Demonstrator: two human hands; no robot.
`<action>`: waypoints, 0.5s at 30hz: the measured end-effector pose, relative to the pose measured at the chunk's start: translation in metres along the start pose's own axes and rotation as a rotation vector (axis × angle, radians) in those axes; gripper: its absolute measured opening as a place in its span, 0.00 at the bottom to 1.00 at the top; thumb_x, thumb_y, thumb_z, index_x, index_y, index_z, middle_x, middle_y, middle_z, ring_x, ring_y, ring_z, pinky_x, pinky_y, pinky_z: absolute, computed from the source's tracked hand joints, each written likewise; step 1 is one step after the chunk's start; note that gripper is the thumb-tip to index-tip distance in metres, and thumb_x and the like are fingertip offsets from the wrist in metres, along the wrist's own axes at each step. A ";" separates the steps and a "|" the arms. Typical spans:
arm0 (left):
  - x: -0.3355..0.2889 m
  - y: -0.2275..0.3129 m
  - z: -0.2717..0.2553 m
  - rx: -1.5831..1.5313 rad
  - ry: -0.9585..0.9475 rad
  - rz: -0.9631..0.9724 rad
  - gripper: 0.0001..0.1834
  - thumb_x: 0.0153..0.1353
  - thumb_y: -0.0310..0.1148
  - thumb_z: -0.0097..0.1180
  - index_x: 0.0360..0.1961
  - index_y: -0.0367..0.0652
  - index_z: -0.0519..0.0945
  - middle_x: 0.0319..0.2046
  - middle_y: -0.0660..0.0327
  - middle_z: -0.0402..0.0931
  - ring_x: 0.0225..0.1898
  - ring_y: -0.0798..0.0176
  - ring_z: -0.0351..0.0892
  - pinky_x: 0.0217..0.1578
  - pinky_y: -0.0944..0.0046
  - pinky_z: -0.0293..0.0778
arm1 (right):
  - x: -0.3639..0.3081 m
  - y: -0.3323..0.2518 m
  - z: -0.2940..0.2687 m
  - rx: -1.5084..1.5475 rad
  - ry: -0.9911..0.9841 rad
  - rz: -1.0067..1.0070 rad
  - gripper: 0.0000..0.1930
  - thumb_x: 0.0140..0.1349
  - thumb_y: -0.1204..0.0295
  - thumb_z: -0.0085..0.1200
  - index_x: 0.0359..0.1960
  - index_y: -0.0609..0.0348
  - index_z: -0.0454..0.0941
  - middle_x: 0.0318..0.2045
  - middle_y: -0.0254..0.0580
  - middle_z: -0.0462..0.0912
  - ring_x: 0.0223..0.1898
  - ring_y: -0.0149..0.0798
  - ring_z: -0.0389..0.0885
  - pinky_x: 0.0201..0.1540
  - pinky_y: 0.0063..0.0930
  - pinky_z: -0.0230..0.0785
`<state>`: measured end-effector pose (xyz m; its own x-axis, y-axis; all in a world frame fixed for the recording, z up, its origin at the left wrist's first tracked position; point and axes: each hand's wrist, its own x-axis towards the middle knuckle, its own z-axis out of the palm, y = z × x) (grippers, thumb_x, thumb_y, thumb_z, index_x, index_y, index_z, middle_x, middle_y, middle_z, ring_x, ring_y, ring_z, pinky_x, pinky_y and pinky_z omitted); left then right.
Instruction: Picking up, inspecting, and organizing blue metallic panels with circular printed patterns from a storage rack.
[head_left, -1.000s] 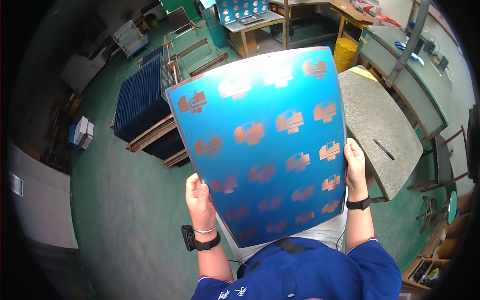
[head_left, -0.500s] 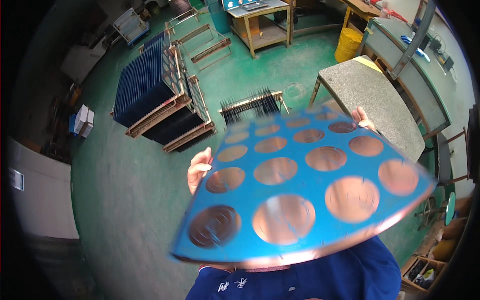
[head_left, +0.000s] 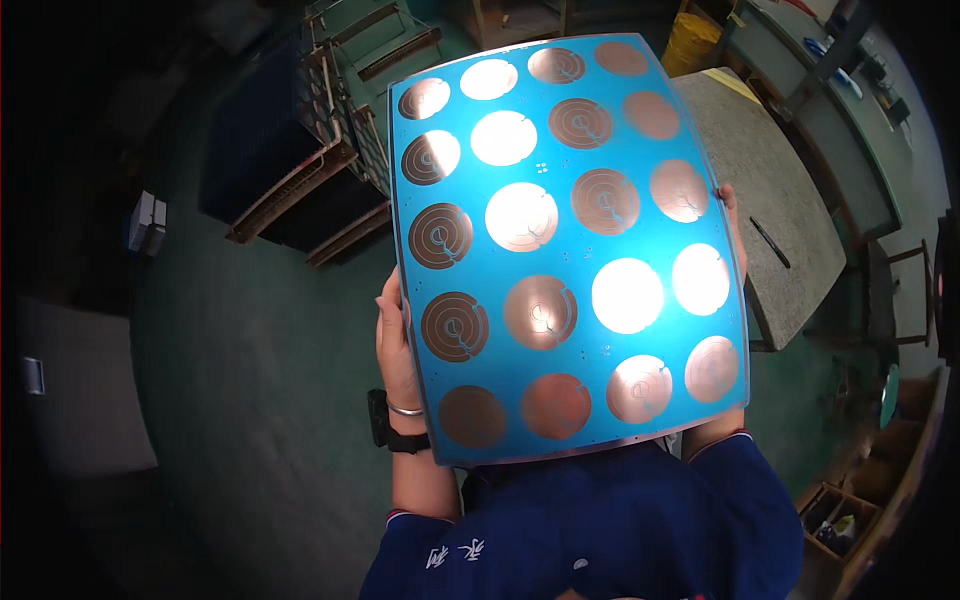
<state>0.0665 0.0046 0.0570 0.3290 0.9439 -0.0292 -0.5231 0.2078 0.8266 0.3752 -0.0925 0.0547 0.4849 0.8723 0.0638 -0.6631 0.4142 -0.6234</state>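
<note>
Seeing a white box (head_left: 148,224) at nine o'clock, then a rack (head_left: 292,193) of dark boards (head_left: 262,140) at ten, partly hidden by the blue board (head_left: 566,262) with shiny brown circles. Gripping the left edge with the left hand (head_left: 396,345), between eight and nine. Holding the blue board up between both hands, over the blue shirt (head_left: 590,510), pointing its long side from about twelve to six. Gripping the right edge with the right hand (head_left: 733,225), just above three, farther from the tummy. Not being able to tell how the fingers are bending underneath. Finding a pen (head_left: 770,242) lying on a table (head_left: 775,160) close by at three, maybe blocking that side.
</note>
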 end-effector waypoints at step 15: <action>-0.004 0.004 -0.016 -0.105 0.046 -0.064 0.32 0.70 0.54 0.25 0.63 0.40 0.59 0.57 0.56 0.67 0.52 0.60 0.73 0.50 0.60 0.75 | 0.006 -0.001 -0.031 -0.157 -0.034 0.347 0.14 0.64 0.69 0.48 0.46 0.67 0.71 0.35 0.42 0.80 0.32 0.29 0.80 0.33 0.20 0.76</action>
<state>0.0506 0.0054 0.0519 0.3291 0.9381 -0.1083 -0.5822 0.2919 0.7588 0.3966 -0.0958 0.0310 0.2264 0.9627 -0.1480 -0.6878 0.0504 -0.7241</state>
